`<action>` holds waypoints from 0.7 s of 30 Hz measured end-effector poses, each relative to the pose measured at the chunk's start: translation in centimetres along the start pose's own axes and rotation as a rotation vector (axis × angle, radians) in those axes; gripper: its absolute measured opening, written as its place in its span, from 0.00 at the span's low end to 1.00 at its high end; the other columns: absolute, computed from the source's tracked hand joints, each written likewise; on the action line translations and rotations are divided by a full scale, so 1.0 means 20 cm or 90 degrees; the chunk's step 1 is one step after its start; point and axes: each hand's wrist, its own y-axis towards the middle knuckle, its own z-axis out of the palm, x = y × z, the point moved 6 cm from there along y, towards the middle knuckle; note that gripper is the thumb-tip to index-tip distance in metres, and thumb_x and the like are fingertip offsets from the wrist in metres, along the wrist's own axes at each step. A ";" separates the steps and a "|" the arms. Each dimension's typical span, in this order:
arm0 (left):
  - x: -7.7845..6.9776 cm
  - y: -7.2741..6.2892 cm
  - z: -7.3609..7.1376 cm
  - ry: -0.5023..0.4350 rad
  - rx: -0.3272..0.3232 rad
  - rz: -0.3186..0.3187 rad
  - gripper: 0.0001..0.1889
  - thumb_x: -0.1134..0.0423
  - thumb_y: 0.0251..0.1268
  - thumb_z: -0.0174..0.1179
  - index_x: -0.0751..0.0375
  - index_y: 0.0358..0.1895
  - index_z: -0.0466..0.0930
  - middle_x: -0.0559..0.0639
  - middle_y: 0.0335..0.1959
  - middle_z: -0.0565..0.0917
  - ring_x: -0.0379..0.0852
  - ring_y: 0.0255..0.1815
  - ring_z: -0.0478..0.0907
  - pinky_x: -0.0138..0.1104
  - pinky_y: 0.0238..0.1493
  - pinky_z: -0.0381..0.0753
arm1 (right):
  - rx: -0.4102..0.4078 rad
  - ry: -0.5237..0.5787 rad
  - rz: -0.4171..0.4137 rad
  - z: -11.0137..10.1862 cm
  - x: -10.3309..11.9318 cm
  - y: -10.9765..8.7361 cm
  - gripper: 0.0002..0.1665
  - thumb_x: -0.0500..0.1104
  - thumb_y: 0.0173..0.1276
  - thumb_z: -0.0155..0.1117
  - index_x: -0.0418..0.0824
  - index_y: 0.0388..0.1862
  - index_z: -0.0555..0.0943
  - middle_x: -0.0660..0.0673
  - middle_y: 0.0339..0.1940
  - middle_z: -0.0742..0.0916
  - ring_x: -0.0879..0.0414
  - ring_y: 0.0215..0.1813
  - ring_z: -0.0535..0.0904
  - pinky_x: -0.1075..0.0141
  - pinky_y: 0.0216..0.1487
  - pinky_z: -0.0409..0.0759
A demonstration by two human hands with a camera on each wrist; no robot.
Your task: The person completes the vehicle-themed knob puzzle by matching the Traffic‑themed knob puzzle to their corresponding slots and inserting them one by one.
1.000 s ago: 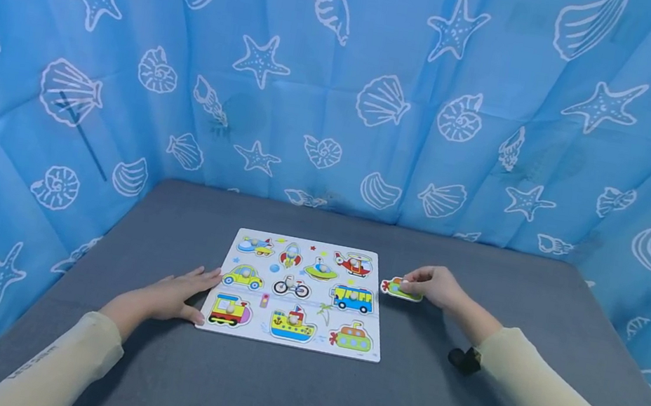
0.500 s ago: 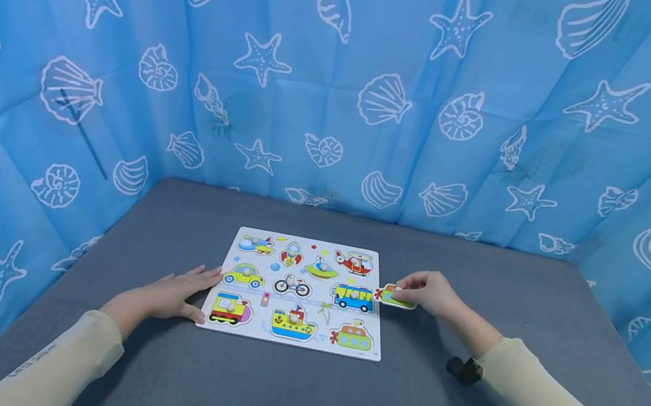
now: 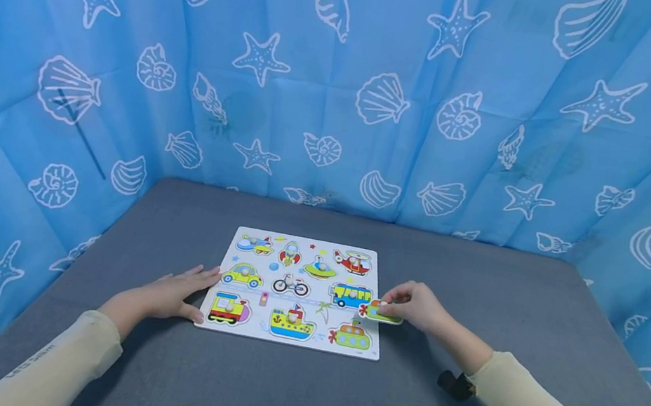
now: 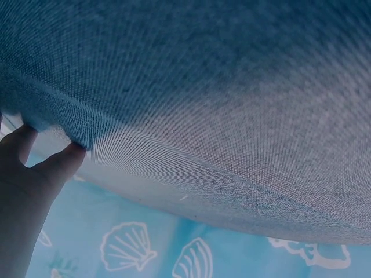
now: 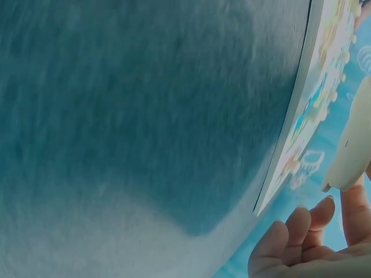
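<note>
A white puzzle board (image 3: 321,343) lies flat, bearing knobbed vehicle pieces: plane, rocket, helicopter, car, bus, train, boat and others. My left hand (image 3: 173,292) rests at its left edge with fingers straight and spread. My right hand (image 3: 420,308) pinches a green and orange submarine puzzle piece (image 3: 372,312) from above, its knob hidden by the fingertips. That piece overlaps the board's right edge, just below the bus piece (image 3: 352,297). In the right wrist view, the piece's pale underside (image 5: 352,142) shows raised off the table. The submarine-shaped spot (image 3: 352,336) with its printed picture has no knob.
The board lies on a grey cloth-covered table (image 3: 270,393). A blue curtain (image 3: 338,120) with white shells and starfish hangs behind and at both sides. A small black object (image 3: 456,385) sits at the right sleeve's cuff.
My right hand has brought the submarine piece left and nearer the front, from beside the board to over its right edge. The left hand has stayed in place.
</note>
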 end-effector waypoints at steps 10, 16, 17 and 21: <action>0.01 0.00 0.00 -0.014 0.008 -0.013 0.52 0.41 0.54 0.67 0.58 0.77 0.50 0.58 0.78 0.50 0.65 0.77 0.40 0.68 0.65 0.41 | 0.074 0.006 -0.062 0.14 0.07 -0.04 0.07 0.39 0.60 0.72 0.36 0.30 0.84 0.47 0.28 0.76 0.53 0.35 0.67 0.63 0.34 0.63; 0.00 -0.01 -0.01 -0.018 0.012 -0.009 0.52 0.42 0.54 0.67 0.59 0.77 0.50 0.59 0.78 0.50 0.65 0.77 0.40 0.69 0.65 0.41 | 0.097 -0.009 -0.062 0.20 0.09 -0.04 0.06 0.39 0.60 0.73 0.37 0.29 0.84 0.48 0.24 0.74 0.54 0.32 0.65 0.64 0.32 0.62; 0.00 -0.01 -0.01 -0.018 0.012 -0.008 0.52 0.42 0.54 0.67 0.59 0.77 0.50 0.59 0.78 0.50 0.66 0.77 0.40 0.69 0.65 0.41 | 0.097 -0.011 -0.055 0.20 0.09 -0.04 0.06 0.39 0.59 0.73 0.37 0.29 0.84 0.48 0.25 0.74 0.54 0.33 0.66 0.64 0.32 0.62; -0.01 -0.01 -0.01 -0.021 0.010 -0.006 0.52 0.42 0.54 0.67 0.59 0.77 0.50 0.59 0.78 0.50 0.66 0.77 0.40 0.69 0.65 0.40 | 0.091 -0.020 -0.041 0.22 0.09 -0.04 0.06 0.39 0.58 0.74 0.38 0.29 0.84 0.47 0.27 0.74 0.53 0.35 0.66 0.63 0.34 0.62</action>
